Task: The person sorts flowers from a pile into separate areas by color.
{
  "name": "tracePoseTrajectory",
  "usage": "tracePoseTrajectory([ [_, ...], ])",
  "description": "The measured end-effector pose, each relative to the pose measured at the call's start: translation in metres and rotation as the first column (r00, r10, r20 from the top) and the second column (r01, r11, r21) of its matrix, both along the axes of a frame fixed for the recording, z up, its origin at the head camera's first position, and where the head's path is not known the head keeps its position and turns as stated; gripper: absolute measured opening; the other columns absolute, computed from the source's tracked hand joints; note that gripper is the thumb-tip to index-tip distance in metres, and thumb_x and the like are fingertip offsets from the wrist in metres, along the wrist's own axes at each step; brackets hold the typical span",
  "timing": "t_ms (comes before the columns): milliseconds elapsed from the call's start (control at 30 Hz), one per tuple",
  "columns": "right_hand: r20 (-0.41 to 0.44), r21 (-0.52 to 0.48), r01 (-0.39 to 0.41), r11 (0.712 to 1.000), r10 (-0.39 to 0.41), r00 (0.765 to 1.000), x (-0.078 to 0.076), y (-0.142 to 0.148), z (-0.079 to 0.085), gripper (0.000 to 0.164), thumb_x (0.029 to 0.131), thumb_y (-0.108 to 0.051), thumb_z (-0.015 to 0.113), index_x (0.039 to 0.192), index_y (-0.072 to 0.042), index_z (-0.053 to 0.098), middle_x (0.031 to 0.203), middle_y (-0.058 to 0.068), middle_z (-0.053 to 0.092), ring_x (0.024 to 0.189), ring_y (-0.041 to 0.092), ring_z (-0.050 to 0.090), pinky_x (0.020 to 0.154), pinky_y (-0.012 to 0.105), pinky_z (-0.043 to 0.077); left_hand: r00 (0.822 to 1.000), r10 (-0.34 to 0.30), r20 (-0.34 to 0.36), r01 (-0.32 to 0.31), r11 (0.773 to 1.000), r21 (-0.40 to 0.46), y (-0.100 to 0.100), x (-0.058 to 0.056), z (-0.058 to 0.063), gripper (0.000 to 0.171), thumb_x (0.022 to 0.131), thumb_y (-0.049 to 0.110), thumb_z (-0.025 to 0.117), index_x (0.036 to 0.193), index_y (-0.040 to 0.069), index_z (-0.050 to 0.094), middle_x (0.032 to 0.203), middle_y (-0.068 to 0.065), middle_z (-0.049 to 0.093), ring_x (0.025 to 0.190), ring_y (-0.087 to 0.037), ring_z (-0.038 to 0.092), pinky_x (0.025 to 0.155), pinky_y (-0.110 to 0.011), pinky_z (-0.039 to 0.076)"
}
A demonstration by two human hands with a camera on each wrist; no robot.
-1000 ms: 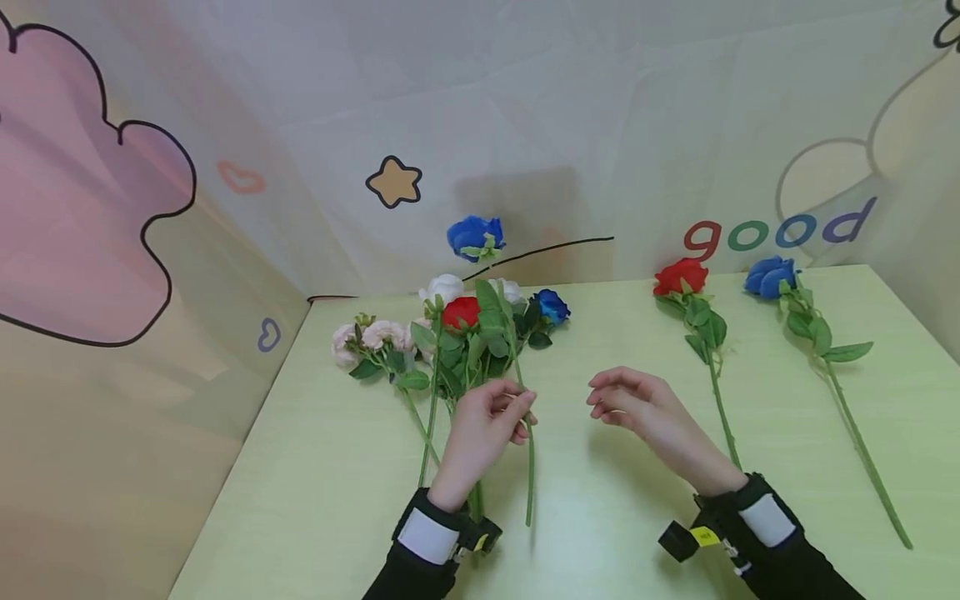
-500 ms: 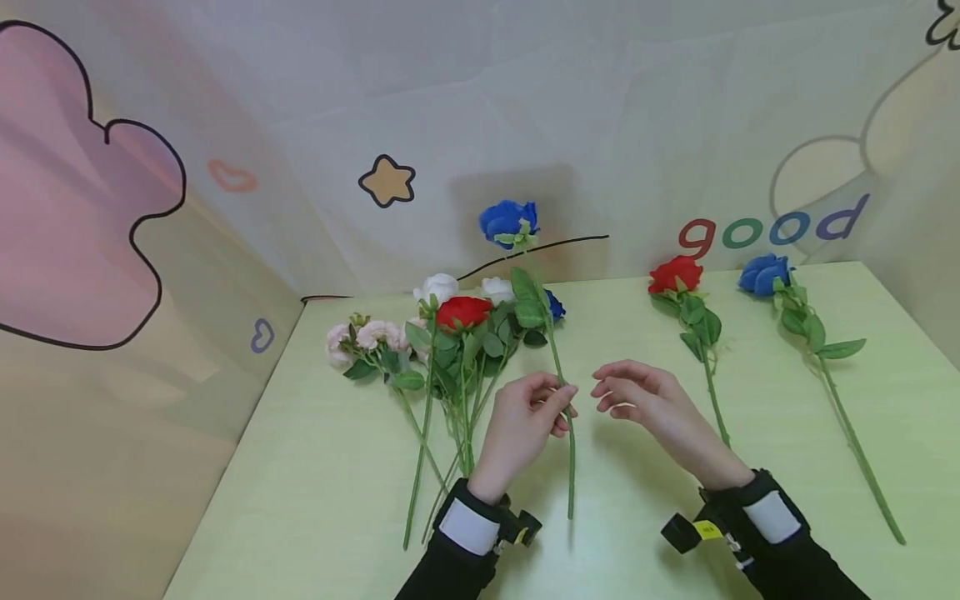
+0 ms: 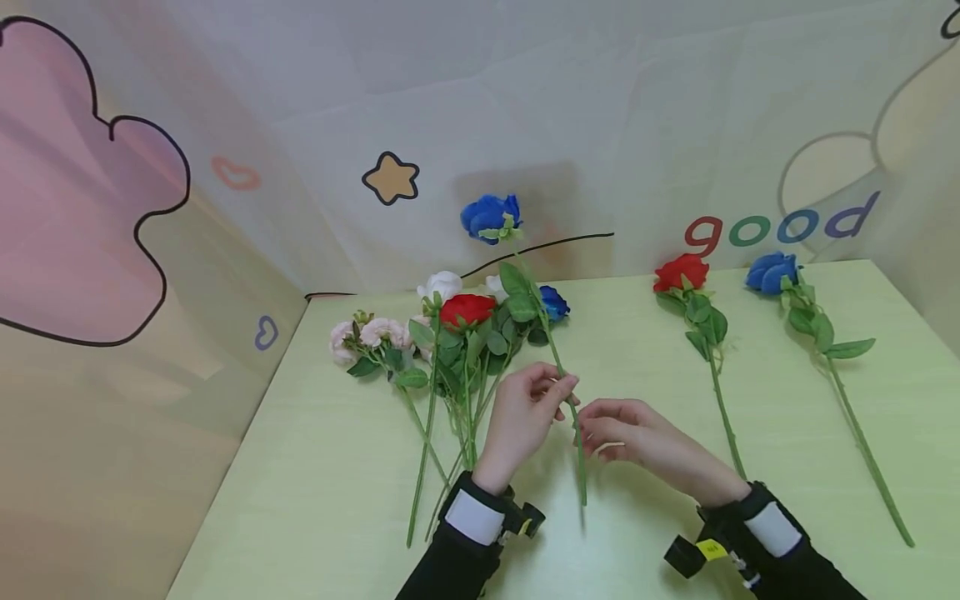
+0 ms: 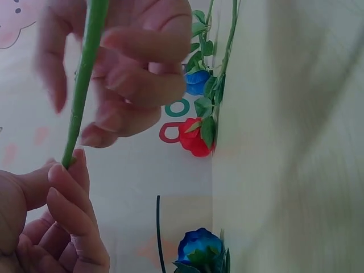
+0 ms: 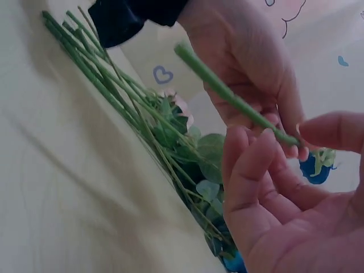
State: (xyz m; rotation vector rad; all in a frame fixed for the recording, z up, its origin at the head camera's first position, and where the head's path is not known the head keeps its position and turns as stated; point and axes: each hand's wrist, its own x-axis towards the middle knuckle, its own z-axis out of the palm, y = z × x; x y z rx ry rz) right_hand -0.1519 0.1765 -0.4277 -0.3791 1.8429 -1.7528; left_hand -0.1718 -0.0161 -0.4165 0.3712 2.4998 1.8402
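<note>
My left hand (image 3: 519, 421) pinches the green stem of a blue rose (image 3: 489, 220) between thumb and fingertips. The bloom stands up at the back, above the flowers lying on the table. Just below that grip, my right hand (image 3: 637, 437) is at the lower stem with loosely bent fingers. In the left wrist view, the stem (image 4: 85, 85) passes between the right hand's thumb and fingers, with a gap at the thumb. The right wrist view shows the cut end of the stem (image 5: 199, 68) sticking out past the fingers; whether the fingertips touch it, I cannot tell.
Left of centre, a bunch with a red rose (image 3: 467, 312), white roses (image 3: 441, 286), pale pink flowers (image 3: 384, 333) and another blue rose (image 3: 554, 304) lies on the table (image 3: 270, 500). At right lie a single red rose (image 3: 681, 272) and blue rose (image 3: 772, 273).
My left hand has carried the blue rose to the right, away from over the bunch. My right hand has come down and left to the lower stem.
</note>
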Motion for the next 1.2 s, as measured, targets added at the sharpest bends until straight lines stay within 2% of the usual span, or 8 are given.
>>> tracePoseTrajectory([
  [233,-0.091,0.019,-0.087,0.996,0.088,0.992,0.005,-0.012,-0.008,0.035,0.103,-0.018,0.056,0.114,0.015,0.052,0.093,0.006,0.070,0.083,0.010,0.066,0.076,0.028,0.057,0.999,0.018,-0.028,-0.019,0.999,-0.029,0.000,-0.001,-0.003,0.017,0.098,0.021,0.067,0.096,0.004,0.073,0.080,-0.015,0.076,0.053,-0.004,0.057,0.052,-0.019,0.046],
  [400,-0.120,0.019,-0.089,0.996,0.090,0.989,0.009,-0.015,-0.009,0.031,0.105,-0.015,0.052,0.105,0.016,0.050,0.085,0.006,0.064,0.074,0.009,0.063,0.067,0.025,0.057,1.000,0.009,-0.020,-0.010,0.999,-0.049,0.002,-0.001,-0.008,0.019,0.097,0.022,0.068,0.097,0.004,0.072,0.080,-0.014,0.076,0.057,-0.028,0.066,0.049,-0.017,0.042],
  [467,-0.121,0.028,-0.085,0.996,0.087,0.989,0.010,-0.015,-0.008,0.031,0.106,-0.015,0.051,0.104,0.016,0.050,0.085,0.006,0.063,0.073,0.008,0.062,0.066,0.025,0.057,1.000,0.007,-0.020,-0.008,0.998,-0.064,0.002,-0.001,-0.009,0.019,0.097,0.024,0.068,0.097,0.005,0.072,0.080,-0.013,0.076,0.059,-0.032,0.066,0.048,-0.017,0.040],
  [767,-0.135,0.104,-0.051,0.993,0.065,0.989,0.011,0.007,-0.012,0.034,0.107,-0.019,0.049,0.102,0.015,0.051,0.083,0.004,0.059,0.072,0.008,0.059,0.066,0.026,0.054,1.000,-0.023,-0.012,0.021,0.988,-0.152,0.004,0.004,-0.010,0.025,0.099,0.032,0.065,0.100,0.008,0.072,0.085,-0.006,0.077,0.065,-0.024,0.072,0.054,-0.018,0.048],
  [833,-0.124,0.105,-0.038,0.994,0.051,0.991,0.011,0.017,-0.014,0.034,0.107,-0.020,0.049,0.102,0.013,0.051,0.082,0.003,0.059,0.073,0.010,0.061,0.066,0.026,0.054,1.000,-0.020,-0.021,0.016,0.982,-0.187,0.002,0.006,-0.010,0.025,0.099,0.034,0.064,0.102,0.010,0.072,0.089,-0.005,0.077,0.067,-0.018,0.072,0.057,-0.018,0.049],
  [900,-0.120,0.106,-0.026,0.994,0.038,0.992,0.011,0.029,-0.014,0.033,0.107,-0.021,0.049,0.101,0.011,0.052,0.082,0.002,0.060,0.073,0.012,0.061,0.067,0.026,0.054,0.999,-0.009,-0.045,-0.003,0.970,-0.243,0.000,0.008,-0.009,0.026,0.099,0.036,0.063,0.105,0.012,0.072,0.093,-0.003,0.078,0.069,-0.011,0.071,0.061,-0.018,0.049],
  [1000,-0.113,0.108,-0.002,0.994,0.014,0.994,0.011,0.049,-0.012,0.030,0.108,-0.022,0.047,0.100,0.006,0.053,0.082,0.000,0.060,0.074,0.013,0.061,0.067,0.027,0.053,0.996,-0.011,-0.093,-0.024,0.933,-0.358,-0.004,0.012,-0.009,0.029,0.100,0.040,0.061,0.111,0.014,0.071,0.098,-0.001,0.077,0.074,-0.006,0.068,0.066,-0.017,0.049],
  [1200,-0.131,0.151,0.052,0.987,-0.032,0.991,0.010,0.099,-0.014,0.024,0.109,-0.018,0.042,0.101,0.000,0.054,0.084,-0.003,0.062,0.075,0.014,0.059,0.067,0.028,0.051,0.984,-0.053,-0.172,-0.046,0.849,-0.527,-0.016,0.018,-0.008,0.034,0.101,0.037,0.060,0.122,0.011,0.068,0.111,-0.005,0.076,0.090,-0.017,0.072,0.074,-0.023,0.053],
])
